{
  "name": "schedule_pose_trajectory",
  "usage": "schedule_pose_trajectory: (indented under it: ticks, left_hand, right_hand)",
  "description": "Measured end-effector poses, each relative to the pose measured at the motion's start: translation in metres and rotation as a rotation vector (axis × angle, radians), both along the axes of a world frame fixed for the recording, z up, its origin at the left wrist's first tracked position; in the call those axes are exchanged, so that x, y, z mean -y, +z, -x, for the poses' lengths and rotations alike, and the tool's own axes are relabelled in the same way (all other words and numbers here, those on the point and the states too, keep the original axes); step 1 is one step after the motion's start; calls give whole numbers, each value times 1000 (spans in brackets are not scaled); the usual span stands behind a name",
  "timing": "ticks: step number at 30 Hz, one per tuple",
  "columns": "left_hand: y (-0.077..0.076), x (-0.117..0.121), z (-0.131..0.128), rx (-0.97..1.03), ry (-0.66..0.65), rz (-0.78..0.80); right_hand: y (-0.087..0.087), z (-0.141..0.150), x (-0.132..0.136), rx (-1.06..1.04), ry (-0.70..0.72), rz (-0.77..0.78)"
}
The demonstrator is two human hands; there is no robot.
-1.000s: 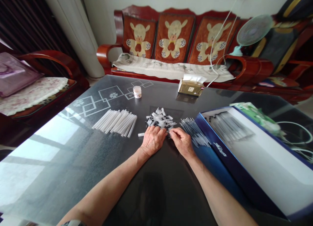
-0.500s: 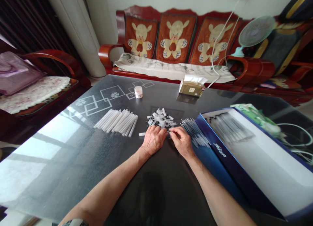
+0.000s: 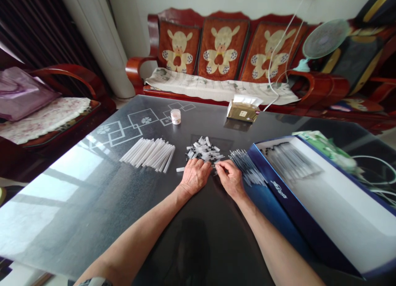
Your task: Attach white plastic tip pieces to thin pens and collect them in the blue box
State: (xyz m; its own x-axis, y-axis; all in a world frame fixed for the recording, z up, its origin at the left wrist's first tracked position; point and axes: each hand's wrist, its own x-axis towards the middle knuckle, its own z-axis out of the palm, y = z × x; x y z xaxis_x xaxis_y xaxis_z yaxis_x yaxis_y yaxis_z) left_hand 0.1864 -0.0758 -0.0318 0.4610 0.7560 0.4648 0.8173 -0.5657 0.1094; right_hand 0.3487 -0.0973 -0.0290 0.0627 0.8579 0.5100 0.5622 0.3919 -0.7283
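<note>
My left hand (image 3: 195,175) rests at the near edge of a pile of small white and black caps (image 3: 204,149), its fingers curled down and closed. What lies under those fingers is hidden. Close beside it, my right hand (image 3: 229,176) is closed in a pinch of thumb and forefinger; the thing between them is too small to make out. One loose white cap (image 3: 180,169) lies left of my left hand. White pen barrels (image 3: 150,155) are laid in a row further left. Thin pen refills (image 3: 249,168) lie just right of my right hand.
A blue open box (image 3: 337,207) with assembled-looking pens (image 3: 291,162) inside stands at the right. Behind it are a green packet (image 3: 328,150) and a white cable (image 3: 377,183). A small round jar (image 3: 175,116) and a tissue pack (image 3: 243,111) stand at the table's far side.
Both hands stay at the cap pile with almost the same pose. The whole view has shifted very slightly; no object has visibly been moved.
</note>
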Motion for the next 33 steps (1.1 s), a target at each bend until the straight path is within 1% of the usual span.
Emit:
schedule_pose_trajectory:
  ticks: [5,8,11,15,19,22,26,29,33]
  left_hand:
    - [-1,0,0,7,-1,-5]
    - [0,0,1,-3,-3,-3]
    - [0,0,1,-5,-2,-3]
    - [0,0,1,10,5,-13]
    - [0,0,0,20,9,-2]
    - [0,0,0,16,11,3]
    - [0,0,1,11,3,-1]
    - [-1,0,1,21,5,-6]
    - [-1,0,1,20,7,5]
  right_hand:
    - [-1,0,2,-48,-37,71]
    - [-1,1,1,-5,-57,38]
    - [-1,2,-1,20,-34,13]
    - [-2,0,0,-12,19,21]
    - [-2,0,2,-44,-32,85]
    - [-1,2,1,7,-56,52]
    - [-2,2,-1,32,-4,-5]
    - [-3,0,-1,19,32,15]
    - [-2,0,1,8,-39,78]
